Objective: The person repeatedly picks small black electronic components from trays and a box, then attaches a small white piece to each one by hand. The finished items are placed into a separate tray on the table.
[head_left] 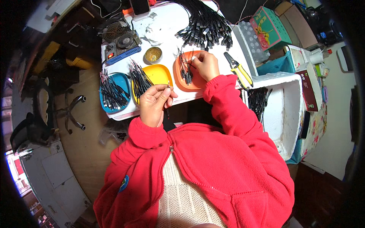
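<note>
My left hand [155, 104] is closed in a pinch in front of the yellow plate [156, 73]. Between its thumb and fingers is a short black cable, its small tip poking up and its other end hanging below the hand. Over the orange plate [180, 84] at the right, my right hand [207, 65] has its fingertips pinched at a black cable. Several short black cables [184, 71] with plugs lie in that plate. More black cables with bared, coloured wire ends fill the blue plate [127, 81] and lean in the yellow one.
Yellow-handled wire strippers [239, 70] lie right of the orange plate. A large cable bundle [207, 28] spreads across the back. Behind the plates stand a small round tin [153, 55] and a blue device [123, 53] with a lit switch. A white foam box [283, 110] stands at right.
</note>
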Demonstrator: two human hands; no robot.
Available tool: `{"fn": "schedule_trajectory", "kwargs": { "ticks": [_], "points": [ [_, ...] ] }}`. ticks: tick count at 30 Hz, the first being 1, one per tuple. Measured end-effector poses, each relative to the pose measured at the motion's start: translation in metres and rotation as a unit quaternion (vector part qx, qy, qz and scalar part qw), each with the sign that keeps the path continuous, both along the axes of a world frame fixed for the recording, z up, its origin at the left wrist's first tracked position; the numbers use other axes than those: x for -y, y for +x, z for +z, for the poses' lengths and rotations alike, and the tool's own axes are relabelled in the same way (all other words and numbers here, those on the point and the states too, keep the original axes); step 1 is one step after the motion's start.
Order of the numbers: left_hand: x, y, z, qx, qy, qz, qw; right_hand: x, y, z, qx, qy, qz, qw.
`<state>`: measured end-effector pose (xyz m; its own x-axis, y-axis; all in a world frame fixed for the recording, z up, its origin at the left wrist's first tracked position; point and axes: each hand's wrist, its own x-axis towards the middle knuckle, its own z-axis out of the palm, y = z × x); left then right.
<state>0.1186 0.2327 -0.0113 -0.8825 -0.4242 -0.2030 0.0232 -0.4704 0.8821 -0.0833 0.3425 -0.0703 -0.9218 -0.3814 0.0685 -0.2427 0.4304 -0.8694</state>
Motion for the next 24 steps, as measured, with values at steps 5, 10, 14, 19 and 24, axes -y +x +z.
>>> {"fn": "schedule_trajectory", "kwargs": {
  "ticks": [5, 10, 14, 19, 24],
  "points": [
    [0.002, 0.002, 0.009, -0.034, 0.027, 0.022, 0.999, -0.018, 0.018, 0.045, -0.265, -0.073, -0.028, 0.961],
    [-0.007, -0.003, 0.011, -0.089, 0.061, 0.047, 0.993, -0.036, 0.036, 0.064, -0.343, -0.072, 0.028, 0.936],
    [-0.009, -0.010, 0.007, -0.099, 0.064, 0.043, 0.992, -0.024, 0.030, 0.047, -0.296, 0.073, 0.042, 0.951],
    [-0.008, -0.006, 0.007, -0.091, 0.076, 0.056, 0.991, -0.024, 0.030, 0.048, -0.235, -0.039, 0.004, 0.971],
    [-0.012, -0.001, 0.015, -0.115, 0.079, 0.057, 0.988, -0.035, 0.069, 0.077, 0.042, -0.229, 0.238, 0.943]
  ]
}}
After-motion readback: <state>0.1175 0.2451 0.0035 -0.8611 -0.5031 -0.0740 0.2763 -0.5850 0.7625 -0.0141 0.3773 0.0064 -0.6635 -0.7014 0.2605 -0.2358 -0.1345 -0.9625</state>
